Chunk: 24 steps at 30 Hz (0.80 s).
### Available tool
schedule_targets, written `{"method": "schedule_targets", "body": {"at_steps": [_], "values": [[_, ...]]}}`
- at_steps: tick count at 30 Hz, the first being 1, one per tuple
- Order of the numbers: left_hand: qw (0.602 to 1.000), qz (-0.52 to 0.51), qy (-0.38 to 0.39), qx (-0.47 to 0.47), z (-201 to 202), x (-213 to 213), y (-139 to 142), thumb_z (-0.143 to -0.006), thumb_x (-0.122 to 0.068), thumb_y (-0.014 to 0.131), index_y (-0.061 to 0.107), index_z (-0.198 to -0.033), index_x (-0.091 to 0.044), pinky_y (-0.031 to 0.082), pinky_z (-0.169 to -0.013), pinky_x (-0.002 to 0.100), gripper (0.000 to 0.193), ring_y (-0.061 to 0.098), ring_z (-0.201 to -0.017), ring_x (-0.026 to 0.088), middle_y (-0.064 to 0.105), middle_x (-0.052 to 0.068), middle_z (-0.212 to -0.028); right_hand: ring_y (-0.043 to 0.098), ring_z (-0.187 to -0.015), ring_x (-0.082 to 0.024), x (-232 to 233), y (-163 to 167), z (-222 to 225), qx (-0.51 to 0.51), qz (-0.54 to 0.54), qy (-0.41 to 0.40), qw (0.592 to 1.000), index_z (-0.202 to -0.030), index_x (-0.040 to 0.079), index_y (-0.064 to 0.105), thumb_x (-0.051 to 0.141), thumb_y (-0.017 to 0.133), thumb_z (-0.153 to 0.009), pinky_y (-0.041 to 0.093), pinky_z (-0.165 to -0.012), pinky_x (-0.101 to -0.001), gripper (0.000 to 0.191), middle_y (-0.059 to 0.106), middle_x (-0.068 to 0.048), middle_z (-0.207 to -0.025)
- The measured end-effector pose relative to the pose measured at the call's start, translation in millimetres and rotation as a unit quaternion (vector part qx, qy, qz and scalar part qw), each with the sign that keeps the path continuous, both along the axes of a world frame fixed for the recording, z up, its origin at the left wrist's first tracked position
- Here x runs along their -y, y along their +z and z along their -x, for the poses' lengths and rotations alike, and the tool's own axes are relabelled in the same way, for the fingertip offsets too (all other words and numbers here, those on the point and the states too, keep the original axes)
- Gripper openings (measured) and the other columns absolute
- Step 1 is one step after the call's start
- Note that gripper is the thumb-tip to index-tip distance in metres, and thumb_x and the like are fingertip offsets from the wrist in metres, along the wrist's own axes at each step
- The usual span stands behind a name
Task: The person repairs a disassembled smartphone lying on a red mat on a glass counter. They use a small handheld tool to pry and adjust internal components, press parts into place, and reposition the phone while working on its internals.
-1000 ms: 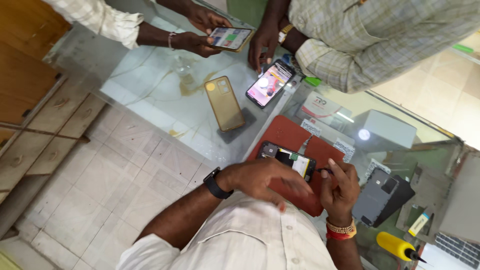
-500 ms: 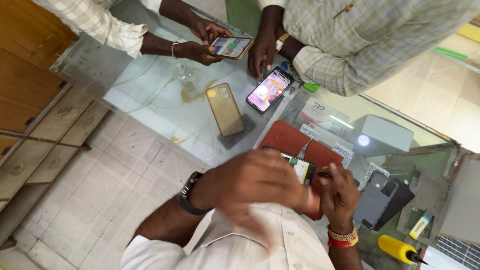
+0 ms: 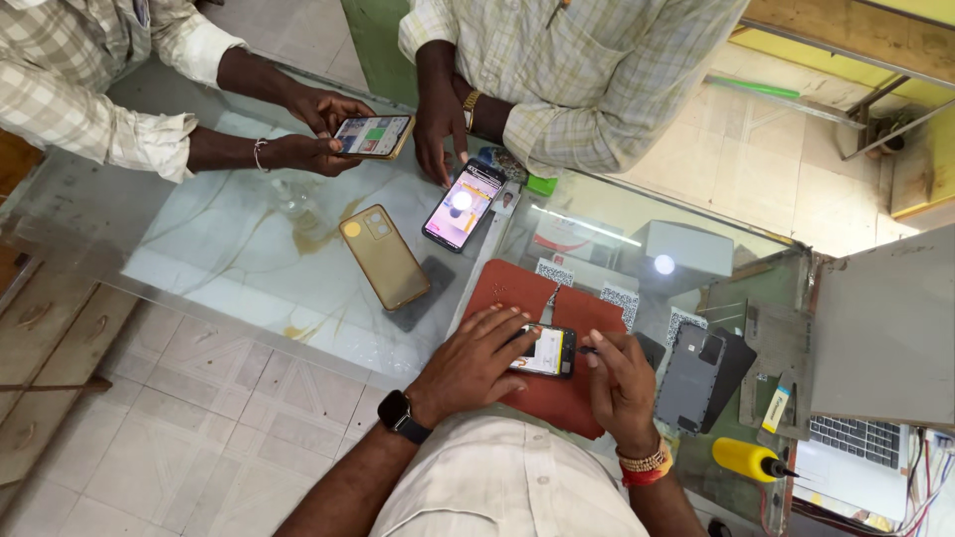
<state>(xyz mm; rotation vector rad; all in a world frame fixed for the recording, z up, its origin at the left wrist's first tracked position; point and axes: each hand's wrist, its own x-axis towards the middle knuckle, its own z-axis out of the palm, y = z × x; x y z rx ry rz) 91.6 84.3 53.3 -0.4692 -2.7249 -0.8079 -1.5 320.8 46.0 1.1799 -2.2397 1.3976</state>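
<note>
A small phone (image 3: 545, 351) lies screen-up w/ a lit display on a red-brown mat (image 3: 542, 298), near edge of a glass table (image 3: 199, 249). The left hand (image 3: 476, 360) is pressed down over the phone's left end, fingers curled on it, pinning it flat. The right hand (image 3: 622, 383) is closed in a pinch on a thin dark tool (image 3: 587, 349), tip at the phone's right edge. Judgement: this goes best w/ the phone held dead still & the tool kept shallow at the seam, light pressure, no twisting. Just right of the mat, a dark grey phone back cover (image 3: 693, 376); further right, a yellow-handled tool (image 3: 748, 459) & a laptop corner (image 3: 856, 467). Far side: small black-&-white patterned square cards (image 3: 555, 272) at the mat's far edge, a white box under the glass (image 3: 686, 249), a tan phone (image 3: 384, 257) face down, a lit phone (image 3: 463, 206) under another person's hand (image 3: 438, 124), and a third phone (image 3: 371, 135) in a second person's hands, far left.
</note>
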Motion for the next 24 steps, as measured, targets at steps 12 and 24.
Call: {"method": "schedule_targets", "body": {"at_steps": [12,24], "values": [[0.997,0.052,-0.012,0.056,26.0,-11.2,4.2,-0.073,-0.033,0.085,0.054,-0.141,-0.003,0.03,-0.12,0.05,0.081,0.047,-0.136,0.036,0.056,0.019,-0.138,0.068,-0.09,-0.023,1.2,-3.3,1.6,-0.043,0.023,0.0,0.999,-0.138,0.008,0.056,-0.006,0.068,-0.094,0.056,-0.072,-0.0328,0.048,0.068,-0.014,-0.108],[0.999,0.007,-0.039,0.01,33.6,-10.7,-12.6,-0.076,-0.029,0.084,0.06,-0.135,-0.007,0.041,-0.109,0.05,0.067,0.051,-0.128,0.038,0.058,0.02,-0.131,0.063,-0.082,-0.025,2.6,5.1,6.5,-0.068,-0.001,-0.008,0.998,-0.135,0.01,0.061,-0.005,0.074,-0.09,0.05,-0.069,-0.036,0.048,0.066,-0.012,-0.097]]}}
